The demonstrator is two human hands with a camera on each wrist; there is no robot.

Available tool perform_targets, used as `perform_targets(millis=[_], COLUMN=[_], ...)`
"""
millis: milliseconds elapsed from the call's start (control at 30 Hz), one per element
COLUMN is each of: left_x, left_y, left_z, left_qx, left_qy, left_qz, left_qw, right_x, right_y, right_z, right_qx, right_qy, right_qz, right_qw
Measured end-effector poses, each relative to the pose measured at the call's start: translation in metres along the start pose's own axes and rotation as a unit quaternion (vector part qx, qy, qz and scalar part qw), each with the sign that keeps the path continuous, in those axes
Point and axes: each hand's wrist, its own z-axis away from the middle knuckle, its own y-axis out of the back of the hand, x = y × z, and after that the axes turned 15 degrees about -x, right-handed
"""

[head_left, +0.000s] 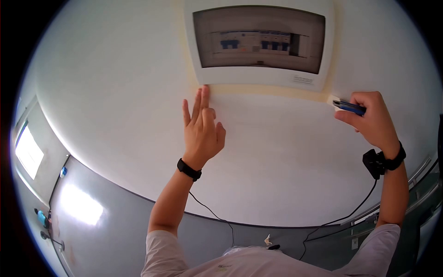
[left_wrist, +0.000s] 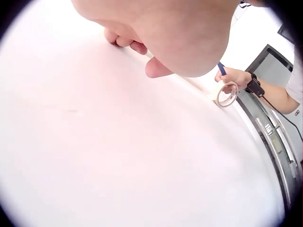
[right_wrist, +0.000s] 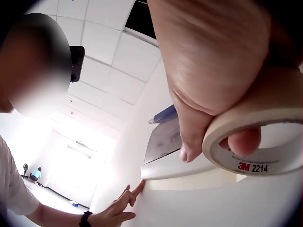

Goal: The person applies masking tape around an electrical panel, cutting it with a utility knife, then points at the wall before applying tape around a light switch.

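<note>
A white breaker box (head_left: 249,77) with a tinted cover is set in a white wall. Masking tape strips (head_left: 272,91) line its left, right and lower sides. My left hand (head_left: 201,136) touches the wall at the box's lower left corner, index and middle fingertips on the lower strip's end, the other fingers loosely bent. Beyond the lower right corner, my right hand (head_left: 376,120) holds a blue utility knife (head_left: 351,108) and a masking tape roll (right_wrist: 253,113) together. One fingertip pokes through the roll's core, which reads 3M 2214. The lower strip runs toward this roll.
Black cables (head_left: 362,203) trail from the wrist gear down past the body. To the right are metal door handles (head_left: 420,168). A grey floor (head_left: 120,203) and a bright window (head_left: 29,151) lie to the left, with another person (head_left: 42,218) far off.
</note>
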Motion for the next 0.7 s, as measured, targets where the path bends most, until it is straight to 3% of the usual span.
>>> perform_targets(millis=[100, 200, 267, 367, 400, 467, 500, 567, 700], left_x=[-0.014, -0.012, -0.008, 0.032, 0.039, 0.064, 0.075, 0.107, 0.156], left_y=[0.004, 0.005, -0.002, 0.02, 0.023, 0.039, 0.047, 0.051, 0.048], left_z=[0.006, 0.005, 0.0, -0.001, -0.002, -0.012, -0.019, -0.034, -0.079], left_qx=[0.008, -0.022, 0.066, 0.079, 0.088, 0.082, 0.074, 0.019, 0.032], left_qy=[0.017, 0.023, 0.007, 0.019, -0.028, -0.107, -0.148, -0.185, -0.226], left_qz=[-0.008, 0.083, 0.077, 0.13, 0.099, 0.2, 0.231, 0.307, 0.302], left_qw=[1.0, 0.996, 0.995, 0.988, 0.991, 0.97, 0.959, 0.933, 0.925], right_x=[0.003, 0.004, 0.004, -0.006, -0.006, -0.008, -0.015, -0.015, -0.005], right_y=[-0.003, 0.0, 0.004, 0.01, 0.012, 0.018, 0.019, 0.019, 0.017], right_z=[0.001, 0.0, 0.004, 0.003, 0.0, -0.009, -0.009, -0.01, -0.004], right_qx=[0.005, -0.009, -0.011, -0.017, -0.007, 0.019, 0.024, 0.029, 0.045], right_qy=[-0.003, -0.017, -0.015, -0.014, -0.032, 0.069, 0.057, 0.07, 0.09], right_qz=[-0.024, -0.028, -0.021, -0.054, -0.052, 0.055, 0.06, -0.016, -0.008], right_qw=[1.0, 0.999, 1.0, 0.998, 0.998, 0.996, 0.996, 0.997, 0.995])
